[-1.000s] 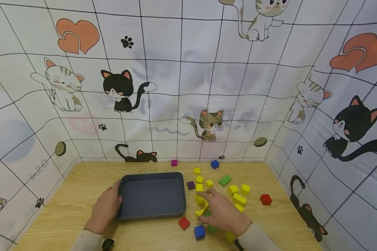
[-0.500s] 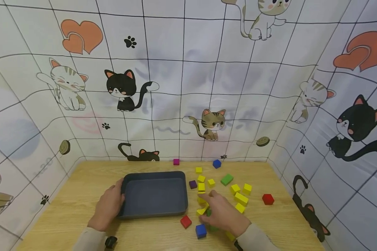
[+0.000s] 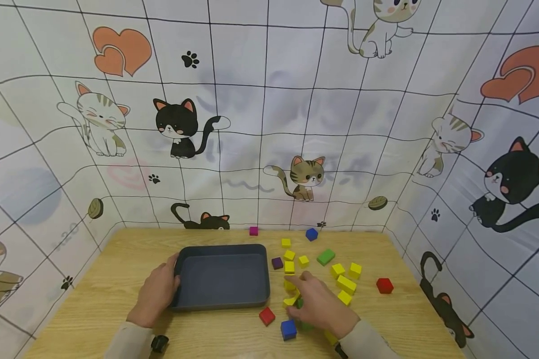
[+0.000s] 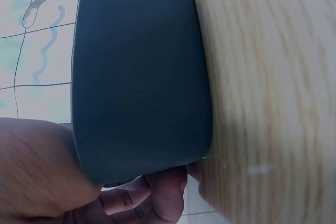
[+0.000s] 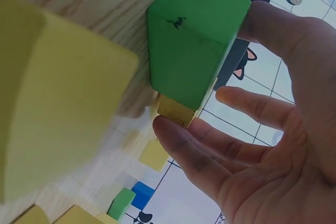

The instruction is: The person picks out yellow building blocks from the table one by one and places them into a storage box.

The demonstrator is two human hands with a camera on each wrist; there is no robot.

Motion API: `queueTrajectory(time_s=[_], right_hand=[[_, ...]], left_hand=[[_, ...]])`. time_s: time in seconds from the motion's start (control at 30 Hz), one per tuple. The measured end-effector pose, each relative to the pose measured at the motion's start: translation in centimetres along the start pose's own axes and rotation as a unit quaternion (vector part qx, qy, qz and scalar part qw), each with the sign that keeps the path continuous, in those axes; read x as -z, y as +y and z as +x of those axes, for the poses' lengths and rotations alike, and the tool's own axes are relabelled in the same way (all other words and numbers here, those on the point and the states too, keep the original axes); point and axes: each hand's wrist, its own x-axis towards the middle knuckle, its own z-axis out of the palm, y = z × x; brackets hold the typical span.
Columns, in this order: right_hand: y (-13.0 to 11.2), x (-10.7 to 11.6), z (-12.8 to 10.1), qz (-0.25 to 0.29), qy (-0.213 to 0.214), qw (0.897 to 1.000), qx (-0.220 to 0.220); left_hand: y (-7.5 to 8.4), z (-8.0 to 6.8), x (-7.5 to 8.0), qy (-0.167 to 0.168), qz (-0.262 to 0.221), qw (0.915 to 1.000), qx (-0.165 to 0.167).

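My left hand [image 3: 157, 291] grips the left end of a dark grey rectangular tray [image 3: 224, 302], its thumb by the rim; in the left wrist view the curled fingers [image 4: 169, 195] show at the tray's end. My right hand [image 3: 321, 305] hovers low over wooden blocks right of the tray, thumb and fingers spread apart. Between them lies a yellow curved block [image 3: 291, 301]. In the right wrist view a green block [image 5: 194, 40] stands beside the thumb, and a fingertip is close to a yellow block [image 5: 177, 112]; whether it touches I cannot tell.
Several yellow blocks [image 3: 346, 284] lie around the right hand. A red block [image 3: 267, 316] and a blue block [image 3: 289, 329] sit in front, another red block [image 3: 385, 285] far right. Further back are green [image 3: 326, 257], purple [image 3: 277, 263], blue [image 3: 312, 234] and magenta [image 3: 253, 231] blocks. Cat-patterned cloth encloses the table.
The head view has shifted slightly, so the scene sits a little further right in it. Both hands, the tray and the blocks look almost unmoved.
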Motion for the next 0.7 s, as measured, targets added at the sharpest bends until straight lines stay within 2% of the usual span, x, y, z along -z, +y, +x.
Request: queueTrajectory(time_s=[0.37,0.7], right_hand=[[-0.4,1.7,-0.6,0.003,0.009,1.0,-0.007],[-1.6,2.3,-0.3,-0.032,0.081,0.995,0.056]], left_hand=[[0.0,0.1,0.2,-0.003,-0.003,1.0,-0.003],[0.2,0.0,0.3,-0.005,-0.01,0.9999,0.003]])
